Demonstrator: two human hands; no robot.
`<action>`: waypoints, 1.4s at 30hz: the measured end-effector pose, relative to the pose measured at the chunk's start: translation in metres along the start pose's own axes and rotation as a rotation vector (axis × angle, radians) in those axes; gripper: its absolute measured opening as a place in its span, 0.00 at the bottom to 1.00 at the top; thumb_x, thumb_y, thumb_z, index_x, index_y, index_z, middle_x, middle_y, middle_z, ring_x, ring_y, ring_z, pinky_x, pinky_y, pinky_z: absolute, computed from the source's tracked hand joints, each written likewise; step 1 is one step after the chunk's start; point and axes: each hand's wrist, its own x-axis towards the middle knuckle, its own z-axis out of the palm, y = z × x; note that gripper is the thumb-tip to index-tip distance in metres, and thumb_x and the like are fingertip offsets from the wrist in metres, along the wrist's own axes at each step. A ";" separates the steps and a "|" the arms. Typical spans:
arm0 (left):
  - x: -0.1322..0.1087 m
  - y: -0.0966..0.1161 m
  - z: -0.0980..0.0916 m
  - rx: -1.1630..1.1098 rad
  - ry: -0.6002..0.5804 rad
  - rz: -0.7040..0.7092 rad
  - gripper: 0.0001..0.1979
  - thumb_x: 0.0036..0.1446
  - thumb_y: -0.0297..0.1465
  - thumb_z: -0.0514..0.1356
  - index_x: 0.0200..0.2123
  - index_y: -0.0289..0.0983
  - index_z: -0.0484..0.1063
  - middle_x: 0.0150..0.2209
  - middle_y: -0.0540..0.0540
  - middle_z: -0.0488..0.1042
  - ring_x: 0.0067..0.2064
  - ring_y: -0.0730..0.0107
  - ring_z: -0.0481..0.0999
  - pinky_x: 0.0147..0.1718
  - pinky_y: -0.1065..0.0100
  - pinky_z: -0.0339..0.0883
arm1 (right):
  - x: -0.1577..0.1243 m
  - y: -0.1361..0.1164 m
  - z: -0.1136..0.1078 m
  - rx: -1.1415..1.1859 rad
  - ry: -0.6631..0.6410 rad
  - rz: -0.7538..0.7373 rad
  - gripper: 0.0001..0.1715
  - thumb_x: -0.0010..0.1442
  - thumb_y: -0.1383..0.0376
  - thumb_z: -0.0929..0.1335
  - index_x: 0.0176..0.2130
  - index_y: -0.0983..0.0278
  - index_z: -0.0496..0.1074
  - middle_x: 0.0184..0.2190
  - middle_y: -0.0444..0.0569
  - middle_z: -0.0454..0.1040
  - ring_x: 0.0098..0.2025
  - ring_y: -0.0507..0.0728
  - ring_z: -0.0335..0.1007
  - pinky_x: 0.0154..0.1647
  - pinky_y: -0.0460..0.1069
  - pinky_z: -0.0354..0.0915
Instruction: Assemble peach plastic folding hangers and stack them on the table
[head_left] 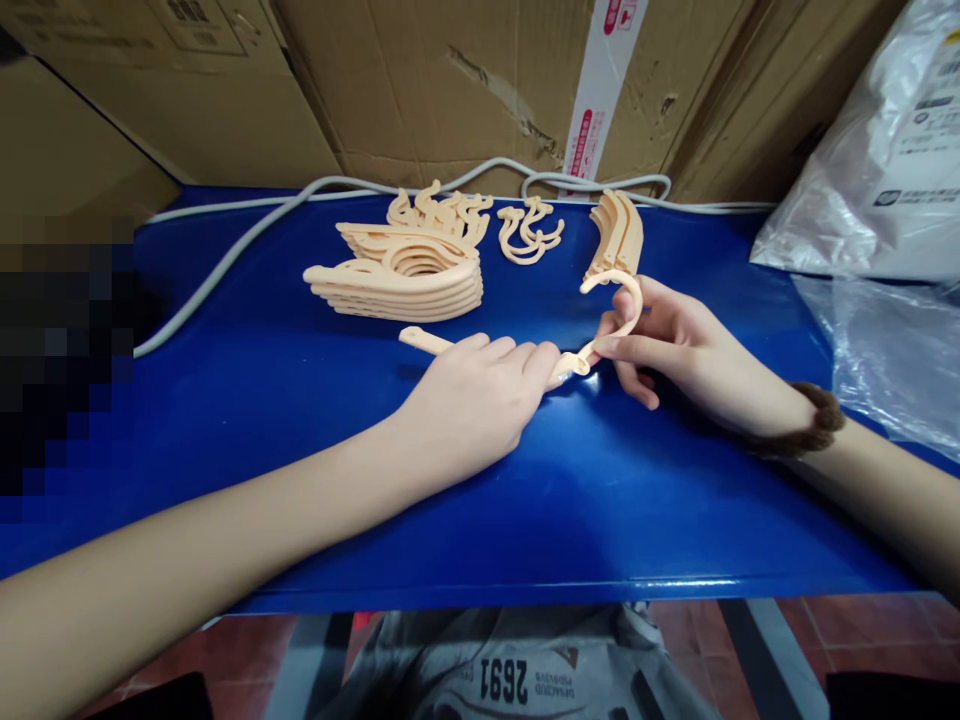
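My left hand is wrapped over a beige plastic hanger arm, whose flat end sticks out to the left. My right hand pinches a curved beige hanger hook between thumb and fingers. The hook's lower end meets the arm's joint beside my left fingers; whether it is seated there I cannot tell. Behind my hands lie a stack of hanger arms, a pile of hooks, a few more loose hooks and a smaller stack of curved pieces.
The blue table has its front edge close to my body. Large cardboard boxes stand along the back. A white cable runs across the rear and left. Clear and white plastic bags lie at the right.
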 end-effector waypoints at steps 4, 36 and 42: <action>-0.001 0.002 -0.011 -0.206 -0.110 -0.149 0.11 0.70 0.31 0.50 0.49 0.35 0.69 0.34 0.46 0.79 0.34 0.62 0.79 0.27 0.67 0.58 | 0.001 0.002 0.002 -0.043 -0.046 -0.041 0.20 0.57 0.64 0.74 0.38 0.61 0.59 0.29 0.40 0.73 0.20 0.47 0.65 0.19 0.45 0.59; 0.012 -0.011 -0.012 -1.860 -0.330 -0.710 0.05 0.67 0.24 0.54 0.45 0.33 0.66 0.35 0.47 0.73 0.29 0.76 0.76 0.27 0.71 0.77 | 0.085 -0.014 -0.079 -0.579 0.484 0.255 0.16 0.59 0.58 0.72 0.36 0.66 0.65 0.28 0.44 0.68 0.26 0.44 0.59 0.23 0.43 0.53; 0.012 -0.011 -0.011 -1.858 -0.344 -0.712 0.05 0.66 0.24 0.54 0.45 0.33 0.66 0.35 0.47 0.73 0.29 0.75 0.76 0.27 0.71 0.77 | 0.088 -0.016 -0.080 -0.579 0.534 0.289 0.11 0.60 0.63 0.70 0.37 0.67 0.64 0.25 0.43 0.70 0.24 0.43 0.62 0.25 0.42 0.54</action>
